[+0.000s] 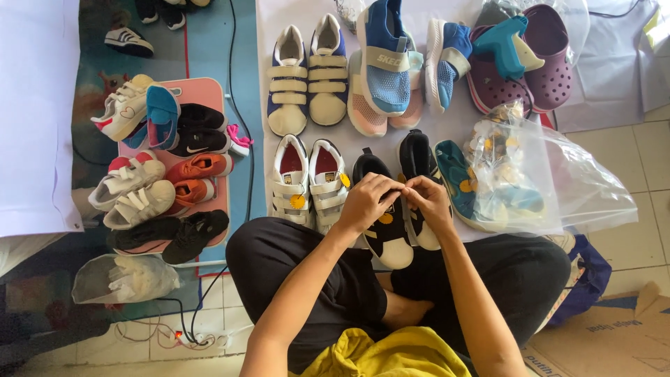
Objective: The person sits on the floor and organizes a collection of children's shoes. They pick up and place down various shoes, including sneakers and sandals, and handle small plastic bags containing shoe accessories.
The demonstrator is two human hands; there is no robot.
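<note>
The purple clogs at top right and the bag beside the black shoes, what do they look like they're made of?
Purple clogs: likely moulded foam or rubber, matte, one-piece with punched holes. Bag: thin clear plastic film, glossy and crinkled, contents visible through it.

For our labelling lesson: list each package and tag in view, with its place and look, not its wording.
Clear plastic bag: right, holding round tags.
Cardboard box: bottom right, brown.
Round yellow tag: on a white shoe.
Cloudy plastic bag: lower left.
</note>
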